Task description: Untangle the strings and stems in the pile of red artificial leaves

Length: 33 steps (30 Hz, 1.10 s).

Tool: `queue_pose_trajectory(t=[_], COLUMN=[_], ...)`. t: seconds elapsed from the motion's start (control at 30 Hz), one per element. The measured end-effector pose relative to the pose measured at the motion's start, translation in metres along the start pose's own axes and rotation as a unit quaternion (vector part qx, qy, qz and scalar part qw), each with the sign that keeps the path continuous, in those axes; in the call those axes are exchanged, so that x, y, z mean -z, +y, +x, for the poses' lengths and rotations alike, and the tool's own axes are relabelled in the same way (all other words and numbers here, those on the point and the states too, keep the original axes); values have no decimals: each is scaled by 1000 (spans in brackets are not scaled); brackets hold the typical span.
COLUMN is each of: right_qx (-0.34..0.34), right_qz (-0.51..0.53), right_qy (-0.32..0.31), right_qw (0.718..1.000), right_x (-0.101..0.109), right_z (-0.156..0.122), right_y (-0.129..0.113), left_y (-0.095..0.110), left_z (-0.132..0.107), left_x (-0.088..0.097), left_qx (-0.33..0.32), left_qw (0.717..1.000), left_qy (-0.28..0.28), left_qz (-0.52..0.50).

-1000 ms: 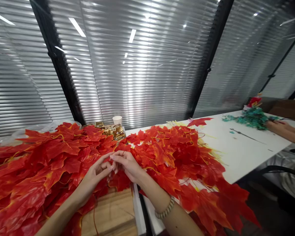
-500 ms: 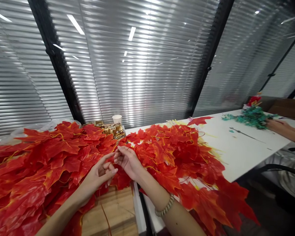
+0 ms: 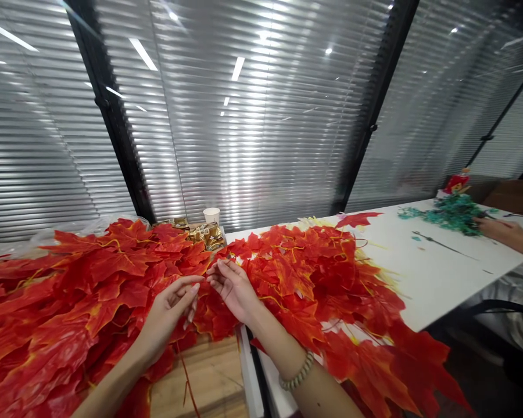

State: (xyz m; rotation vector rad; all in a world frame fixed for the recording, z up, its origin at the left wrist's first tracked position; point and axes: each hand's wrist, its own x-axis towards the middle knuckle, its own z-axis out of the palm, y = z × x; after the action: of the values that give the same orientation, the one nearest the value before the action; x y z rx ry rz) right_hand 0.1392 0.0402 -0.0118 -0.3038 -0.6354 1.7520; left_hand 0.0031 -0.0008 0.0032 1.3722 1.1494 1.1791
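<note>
On the left lies a big heap of red leaves (image 3: 65,296), piled high and spilling toward me. My left hand (image 3: 169,310) rests on that heap with its fingers a bit curled, and the fingertips seem to pinch something thin, maybe a stem, though I cannot see it well. Just beside it is my right hand (image 3: 233,287), palm up, fingers loosely bent and almost touching the left hand; I cannot tell if it holds anything. I think the best way is to keep the pinch small and soft, pull slowly, and lift just one leaf so the others do not drag along. Behind my hands, far back, stand a paper cup (image 3: 211,215) and some gold wrappers (image 3: 203,232). To the right is a second heap of leaves (image 3: 326,284) that hangs over the near edge of the white tabletop (image 3: 422,278), so I should not push that way. Farther right the tabletop is bare. At the far right another person's hand (image 3: 501,229) touches green sprigs (image 3: 451,210).
</note>
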Motion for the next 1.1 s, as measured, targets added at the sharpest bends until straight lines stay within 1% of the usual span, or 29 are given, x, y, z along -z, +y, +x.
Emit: queue_pose_trajectory(t=[0.17, 0.27, 0.33, 0.43, 0.5, 0.57, 0.63, 0.7, 0.77, 0.83, 0.93, 1.0, 1.1], right_qx=[-6, -3, 5, 15, 11, -1, -14, -32, -58, -82, -117, -151, -198], right_qz=[-2, 14, 46, 109, 137, 149, 145, 128, 101, 56, -50, -113, -173], right_qy=[5, 3, 6, 11, 20, 27, 24, 13, -13, -62, -159, -208, -238], right_qw=[1000, 1000, 999, 994, 990, 989, 989, 991, 993, 993, 979, 960, 935], right_x=[0, 0, 0, 2, 3, 4, 4, 4, 5, 5, 6, 6, 8], right_z=[-1, 0, 1, 3, 4, 5, 5, 4, 3, 1, -4, -6, -8], right_y=[-2, -3, -4, -6, -9, -11, -12, -10, -7, -5, -1, 3, 11], left_y=[-8, -13, -15, -18, -19, -19, -19, -20, -21, -22, -23, -21, -18], left_z=[5, 7, 7, 6, 6, 7, 9, 11, 12, 13, 13, 13, 14], left_x=[6, 8, 9, 10, 10, 11, 13, 16, 19, 23, 25, 25, 21], left_qx=[-48, -75, -96, -162, -213, -256, -291, -311, -313, -301, -249, -197, -122], left_qw=[996, 991, 984, 957, 932, 908, 886, 867, 859, 864, 888, 917, 964], left_qy=[32, 27, 16, 8, 23, 53, 97, 140, 169, 184, 200, 200, 166], left_qz=[71, 111, 148, 239, 293, 326, 347, 363, 369, 360, 331, 285, 170])
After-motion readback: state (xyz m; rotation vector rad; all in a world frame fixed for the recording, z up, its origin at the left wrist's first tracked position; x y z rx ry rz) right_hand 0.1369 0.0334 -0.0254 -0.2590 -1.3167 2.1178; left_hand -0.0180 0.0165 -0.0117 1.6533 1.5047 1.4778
